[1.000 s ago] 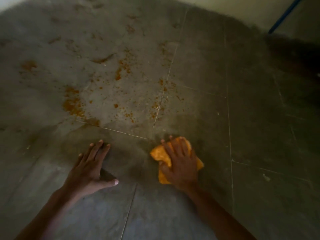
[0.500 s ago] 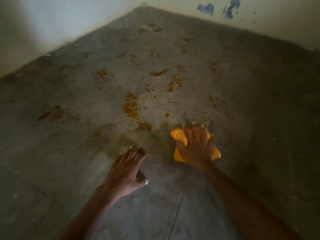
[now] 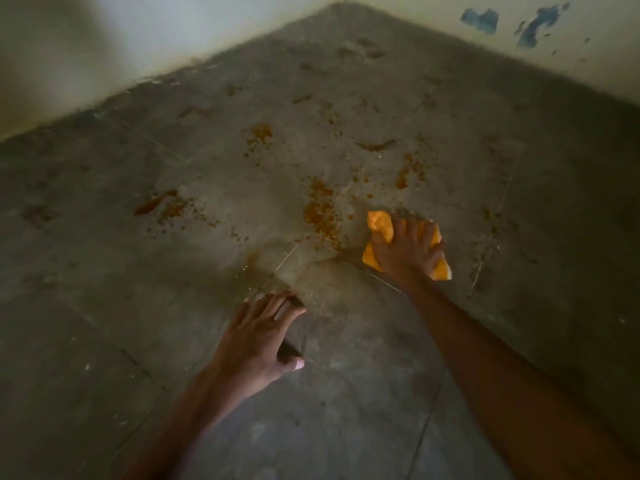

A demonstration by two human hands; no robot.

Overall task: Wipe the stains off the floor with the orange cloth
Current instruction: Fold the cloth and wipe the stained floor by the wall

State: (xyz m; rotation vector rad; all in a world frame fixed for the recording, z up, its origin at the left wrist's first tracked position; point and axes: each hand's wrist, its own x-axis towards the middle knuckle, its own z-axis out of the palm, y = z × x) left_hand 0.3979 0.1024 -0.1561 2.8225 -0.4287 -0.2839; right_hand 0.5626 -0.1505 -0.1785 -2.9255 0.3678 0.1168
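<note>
The orange cloth (image 3: 379,226) lies bunched on the grey tiled floor (image 3: 104,306), right of centre. My right hand (image 3: 407,249) presses down on it with spread fingers, covering most of it. Just left of the cloth is a dense orange-brown stain (image 3: 320,211). More stains (image 3: 259,135) are scattered farther back, and a dark streak (image 3: 154,202) lies to the left. My left hand (image 3: 261,341) rests on the floor in front, fingers spread, holding nothing.
Two pale walls (image 3: 104,46) meet in a corner at the top of the view. Blue paint marks (image 3: 479,20) show on the right wall. A wet smeared patch (image 3: 311,271) lies between my hands.
My right hand has slid the cloth forward into the edge of the stained patch. The view has swung left toward the wall corner. My left hand stays planted on the floor.
</note>
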